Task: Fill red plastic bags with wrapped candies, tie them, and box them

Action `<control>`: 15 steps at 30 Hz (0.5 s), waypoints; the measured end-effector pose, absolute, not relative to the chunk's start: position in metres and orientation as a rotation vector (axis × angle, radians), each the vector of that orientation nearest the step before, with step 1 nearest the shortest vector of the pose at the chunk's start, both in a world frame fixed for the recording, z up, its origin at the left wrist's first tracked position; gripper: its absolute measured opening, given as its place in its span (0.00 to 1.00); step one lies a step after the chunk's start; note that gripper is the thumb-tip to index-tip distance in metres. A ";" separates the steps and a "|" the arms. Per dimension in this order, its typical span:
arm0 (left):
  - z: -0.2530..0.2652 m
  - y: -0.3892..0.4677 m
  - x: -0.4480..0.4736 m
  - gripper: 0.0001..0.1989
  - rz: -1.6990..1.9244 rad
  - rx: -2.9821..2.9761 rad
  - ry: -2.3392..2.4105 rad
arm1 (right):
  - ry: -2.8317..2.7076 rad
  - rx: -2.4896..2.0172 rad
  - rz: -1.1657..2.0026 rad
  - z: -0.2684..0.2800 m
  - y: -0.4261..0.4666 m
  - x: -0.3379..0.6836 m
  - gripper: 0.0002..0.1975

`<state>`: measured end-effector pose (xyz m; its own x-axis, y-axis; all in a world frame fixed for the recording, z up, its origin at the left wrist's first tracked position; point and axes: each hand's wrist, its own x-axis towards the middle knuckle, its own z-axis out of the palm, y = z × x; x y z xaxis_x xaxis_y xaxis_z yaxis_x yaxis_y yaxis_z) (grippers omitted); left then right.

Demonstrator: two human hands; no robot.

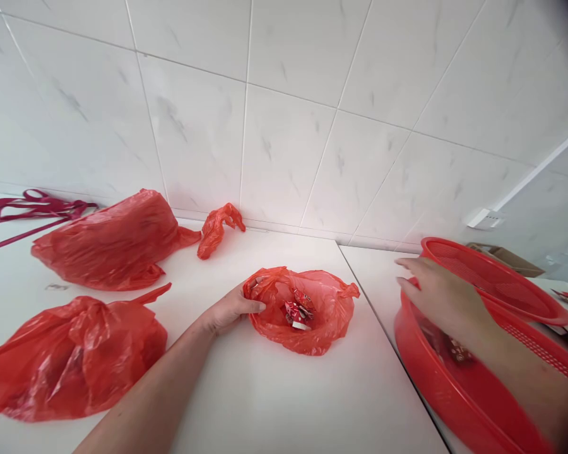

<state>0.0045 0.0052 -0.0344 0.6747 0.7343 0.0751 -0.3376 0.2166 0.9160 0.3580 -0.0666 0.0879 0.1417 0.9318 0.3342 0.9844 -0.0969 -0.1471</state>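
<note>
My left hand grips the left rim of a red plastic bag, thumb inside and the other fingers mostly hidden behind the film. The bag's mouth gapes upward, and a few small red-and-white wrapped packets lie inside. On the right, my right hand hovers above the near red plastic basket; it is slightly blurred, with fingers apart and nothing visible between them. Under that hand, some brown patterned packets show inside the basket, partly covered by my forearm.
Two full red bags, one tied and one farther back, stand on the left. Near the tiled wall lie a crumpled red bag and magenta ribbon. Another red mesh basket sits behind the near one. A seam divides the white tabletops.
</note>
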 end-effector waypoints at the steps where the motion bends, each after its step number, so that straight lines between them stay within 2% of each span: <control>1: -0.035 0.005 0.004 0.33 0.771 1.125 0.415 | -2.000 -1.988 -0.281 0.089 -0.069 0.334 0.12; 5: -0.035 0.005 0.003 0.31 0.756 1.137 0.403 | -2.507 -1.625 -0.005 0.070 -0.069 0.239 0.10; 6: -0.034 0.005 0.003 0.29 0.751 1.143 0.398 | -2.562 -1.600 0.060 0.060 -0.066 0.224 0.07; 7: -0.034 0.004 0.003 0.28 0.748 1.151 0.390 | -2.570 -1.632 0.139 0.050 -0.062 0.214 0.05; 9: -0.035 0.005 0.002 0.27 0.748 1.156 0.377 | -2.506 -1.756 0.325 0.033 -0.050 0.210 0.09; 11: -0.037 0.006 0.001 0.30 0.744 1.141 0.368 | -2.406 -1.869 0.470 0.022 -0.037 0.219 0.07; 15: -0.041 0.009 0.000 0.33 0.726 1.108 0.352 | -2.244 -2.006 0.477 0.023 -0.013 0.244 0.07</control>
